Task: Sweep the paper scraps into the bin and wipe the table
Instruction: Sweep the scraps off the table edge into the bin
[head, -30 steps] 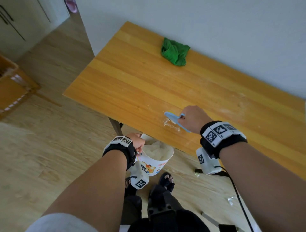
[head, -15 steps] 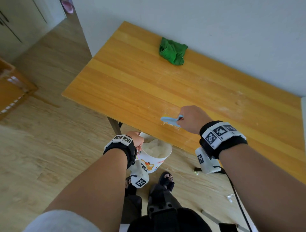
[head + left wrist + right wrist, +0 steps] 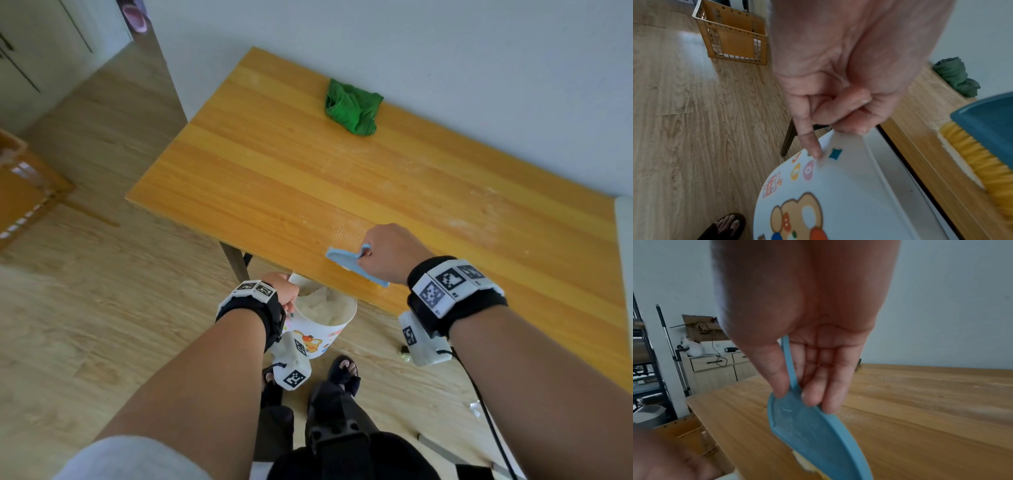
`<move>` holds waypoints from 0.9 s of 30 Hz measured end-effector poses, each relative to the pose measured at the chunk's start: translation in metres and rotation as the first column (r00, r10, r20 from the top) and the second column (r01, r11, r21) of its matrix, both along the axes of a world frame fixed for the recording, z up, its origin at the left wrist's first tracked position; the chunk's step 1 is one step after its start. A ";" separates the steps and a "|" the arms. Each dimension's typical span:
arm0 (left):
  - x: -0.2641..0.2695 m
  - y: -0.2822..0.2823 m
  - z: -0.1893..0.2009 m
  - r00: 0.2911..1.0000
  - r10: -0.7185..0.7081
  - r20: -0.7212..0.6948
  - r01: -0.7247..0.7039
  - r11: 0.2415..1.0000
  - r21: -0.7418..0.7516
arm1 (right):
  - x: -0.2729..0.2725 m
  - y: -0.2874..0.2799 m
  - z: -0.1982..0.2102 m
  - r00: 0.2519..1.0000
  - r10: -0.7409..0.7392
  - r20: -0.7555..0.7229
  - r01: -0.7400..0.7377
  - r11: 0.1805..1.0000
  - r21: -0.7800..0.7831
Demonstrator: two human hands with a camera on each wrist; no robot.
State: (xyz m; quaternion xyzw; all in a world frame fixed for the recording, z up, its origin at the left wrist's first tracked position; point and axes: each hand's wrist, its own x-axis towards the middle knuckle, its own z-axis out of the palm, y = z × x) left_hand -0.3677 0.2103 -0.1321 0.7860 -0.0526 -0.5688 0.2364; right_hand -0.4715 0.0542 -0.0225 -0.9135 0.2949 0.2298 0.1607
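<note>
Blue brush [image 3: 356,266] in right hand [image 3: 387,251], left hand [image 3: 282,287] gripping cartoon-printed bin [image 3: 322,329]

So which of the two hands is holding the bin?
The left hand: it grips the rim of the white cartoon-printed bin just below the table edge. The right hand holds the blue brush on the tabletop instead.

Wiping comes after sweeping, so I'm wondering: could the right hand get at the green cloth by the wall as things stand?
Probably not yet. The right hand grips the blue brush at the table's near edge. The green cloth lies across the table by the wall, nothing between them, but the brush must go first.
</note>
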 end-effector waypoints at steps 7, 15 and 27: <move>-0.003 0.002 0.000 1.000 0.029 -0.004 -0.029 0.999 -0.017 | 0.000 -0.007 0.007 0.996 -0.044 0.080 0.042 0.999 0.023; -0.006 0.003 0.000 1.000 0.006 0.001 -0.005 0.999 -0.037 | -0.001 0.002 -0.002 1.000 -0.004 0.018 0.003 0.996 0.091; -0.004 0.006 -0.005 1.000 0.015 0.003 -0.015 0.999 -0.040 | -0.004 0.001 0.004 1.000 0.009 0.022 -0.011 0.997 0.078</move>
